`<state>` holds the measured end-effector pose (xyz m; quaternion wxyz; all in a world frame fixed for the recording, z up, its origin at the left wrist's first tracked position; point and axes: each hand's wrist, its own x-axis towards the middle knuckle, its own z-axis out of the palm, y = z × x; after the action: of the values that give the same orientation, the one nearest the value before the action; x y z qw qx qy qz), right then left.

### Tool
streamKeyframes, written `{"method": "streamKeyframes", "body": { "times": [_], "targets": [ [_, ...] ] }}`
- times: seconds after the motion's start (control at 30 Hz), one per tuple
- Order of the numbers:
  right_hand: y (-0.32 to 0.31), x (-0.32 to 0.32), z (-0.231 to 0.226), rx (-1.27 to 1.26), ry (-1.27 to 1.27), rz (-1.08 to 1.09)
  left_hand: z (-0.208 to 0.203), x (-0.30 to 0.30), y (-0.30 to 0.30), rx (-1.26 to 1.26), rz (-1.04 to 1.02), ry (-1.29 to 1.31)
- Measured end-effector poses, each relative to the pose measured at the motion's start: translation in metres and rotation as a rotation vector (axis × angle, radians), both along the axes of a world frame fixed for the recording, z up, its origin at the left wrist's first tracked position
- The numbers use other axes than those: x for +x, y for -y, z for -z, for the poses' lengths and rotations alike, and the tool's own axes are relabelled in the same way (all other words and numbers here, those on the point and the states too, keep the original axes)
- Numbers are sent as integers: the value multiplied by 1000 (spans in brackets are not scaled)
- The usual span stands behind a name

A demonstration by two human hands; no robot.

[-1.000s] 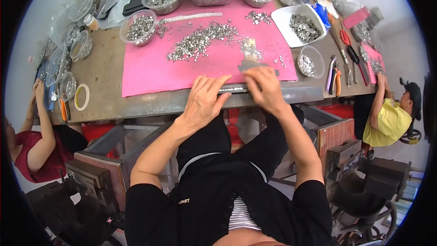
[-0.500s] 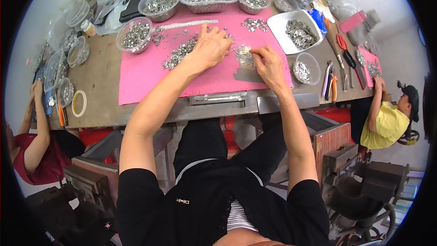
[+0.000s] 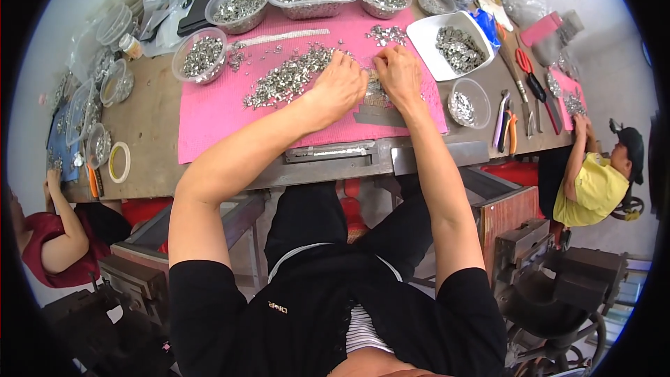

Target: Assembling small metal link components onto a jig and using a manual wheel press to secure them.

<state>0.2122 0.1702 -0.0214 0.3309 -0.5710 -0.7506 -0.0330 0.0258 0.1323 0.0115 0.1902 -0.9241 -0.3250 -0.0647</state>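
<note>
Over the pink ribbed mat [image 3: 216,122], my left hand [image 3: 340,87] is closed, its fingers bent down beside the right edge of a large pile of small silvery metal pieces [image 3: 286,78]. My right hand [image 3: 400,73] is also closed, thumb and fingers pinched together a little to the right of the left hand. Anything in either pinch is too small or hidden to make out. Between and below the hands lies a flat grey metal plate [image 3: 377,117], partly under rows of small pieces. A smaller heap of pieces [image 3: 386,34] sits just beyond my right hand.
Clear tubs of metal pieces [image 3: 200,56] and a large rectangular tub [image 3: 278,5] line the back. A white tray [image 3: 425,45], a small clear cup [image 3: 469,113] and pliers [image 3: 501,120] stand right. A tape roll [image 3: 120,162] lies left. Co-workers sit at both sides.
My left hand has come right and nearer from the far side of the pile. My right hand has moved farther away, and the two hands are closer together.
</note>
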Motion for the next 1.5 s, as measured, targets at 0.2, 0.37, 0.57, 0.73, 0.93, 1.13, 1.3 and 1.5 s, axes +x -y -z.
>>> {"method": "streamKeyframes", "body": {
  "times": [0.2,0.37,0.57,0.73,0.93,1.13,1.3,1.5],
  "targets": [
    [-6,-2,-2,-16,-9,-26,4,-4,-6,-125,80,276],
    [57,-7,-32,-143,-348,-267,-4,-22,23,-388,167,770],
    [155,-10,-41,-482,-587,-434,-10,-39,112,-636,-1,1003],
    [164,-12,-29,-322,-553,-432,6,-28,132,-608,-42,1157],
    [164,-14,-30,-305,-480,-440,13,-25,134,-522,-45,1159],
    [159,-11,-36,-314,-458,-464,12,-24,130,-483,-19,1143],
    [159,-14,-31,-158,-324,-466,12,-23,125,-448,16,1123],
    [169,-15,-34,57,-47,-470,2,-24,126,-414,89,945]
  ]
}}
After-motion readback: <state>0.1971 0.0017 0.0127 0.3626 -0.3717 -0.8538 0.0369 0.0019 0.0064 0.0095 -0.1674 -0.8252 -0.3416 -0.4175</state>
